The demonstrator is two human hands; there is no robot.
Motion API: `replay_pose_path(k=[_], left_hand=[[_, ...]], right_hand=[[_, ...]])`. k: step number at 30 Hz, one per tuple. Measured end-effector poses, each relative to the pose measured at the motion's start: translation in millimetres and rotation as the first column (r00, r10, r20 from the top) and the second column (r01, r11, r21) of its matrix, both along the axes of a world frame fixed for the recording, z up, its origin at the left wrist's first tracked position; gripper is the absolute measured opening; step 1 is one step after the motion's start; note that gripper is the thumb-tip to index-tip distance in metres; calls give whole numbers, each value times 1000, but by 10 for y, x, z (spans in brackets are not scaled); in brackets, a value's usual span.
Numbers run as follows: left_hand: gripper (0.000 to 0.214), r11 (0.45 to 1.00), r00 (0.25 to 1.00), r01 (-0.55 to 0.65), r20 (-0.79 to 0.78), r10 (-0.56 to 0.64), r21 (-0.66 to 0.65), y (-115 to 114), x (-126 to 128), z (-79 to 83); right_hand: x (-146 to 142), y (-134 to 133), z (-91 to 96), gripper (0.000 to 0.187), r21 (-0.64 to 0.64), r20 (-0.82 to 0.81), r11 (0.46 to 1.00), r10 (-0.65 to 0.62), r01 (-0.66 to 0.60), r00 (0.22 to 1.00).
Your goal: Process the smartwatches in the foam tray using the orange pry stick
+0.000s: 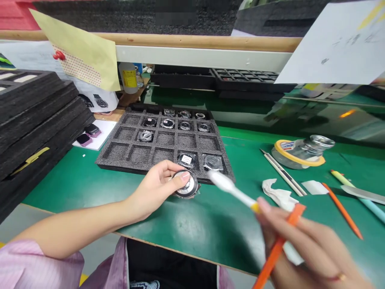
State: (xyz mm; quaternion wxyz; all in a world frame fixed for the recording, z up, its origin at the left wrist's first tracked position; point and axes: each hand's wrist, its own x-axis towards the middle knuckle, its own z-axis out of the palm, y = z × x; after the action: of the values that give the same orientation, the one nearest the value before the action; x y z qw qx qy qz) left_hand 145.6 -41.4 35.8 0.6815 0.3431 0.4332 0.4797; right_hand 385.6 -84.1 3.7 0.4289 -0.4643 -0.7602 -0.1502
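Observation:
My left hand (156, 185) is closed around a round metal watch case (186, 185), held just above the green mat in front of a grey foam tray (126, 156). The tray's pockets hold several similar round cases, mostly in its far rows and front right corner. My right hand (300, 245), blurred by motion, grips a white swab-like stick (231, 188) and an orange pen-shaped tool (278, 245). The swab's tip lies just right of the watch case.
Black foam trays (36, 116) are stacked at the left. A crumpled white wipe (276, 194), tweezers (281, 171), a glass dish with yellow tape (297, 152), and coloured pencils (343, 210) lie on the green mat at right. More black trays (240, 78) sit behind.

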Motion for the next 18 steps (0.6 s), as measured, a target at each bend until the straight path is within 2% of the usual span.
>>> replay_pose_path(k=[2, 3, 7, 11, 15, 18], left_hand=[[51, 1000, 1000, -20, -23, 20, 11, 0, -1, -10], [51, 1000, 999, -24, -34, 25, 10, 0, -3, -16], [53, 1000, 997, -20, -70, 20, 2, 0, -17, -32], [51, 1000, 997, -30, -71, 31, 7, -6, -20, -26], [52, 1000, 999, -28, -46, 28, -4, -13, -11, -21], [51, 999, 996, -46, -72, 48, 23, -6, -7, -31]], right_hand=[[-13, -17, -5, 73, -85, 47, 986, 150, -146, 988], [-18, -20, -13, 74, -87, 62, 983, 166, -161, 984], [-20, -24, -45, 80, 45, -11, 998, -47, 48, 999], [-13, -21, -57, 71, -52, 34, 994, 103, -101, 994], [-19, 29, -69, 76, 46, -13, 999, -25, 26, 1000], [-38, 33, -77, 69, -36, -17, 989, 141, -142, 990]])
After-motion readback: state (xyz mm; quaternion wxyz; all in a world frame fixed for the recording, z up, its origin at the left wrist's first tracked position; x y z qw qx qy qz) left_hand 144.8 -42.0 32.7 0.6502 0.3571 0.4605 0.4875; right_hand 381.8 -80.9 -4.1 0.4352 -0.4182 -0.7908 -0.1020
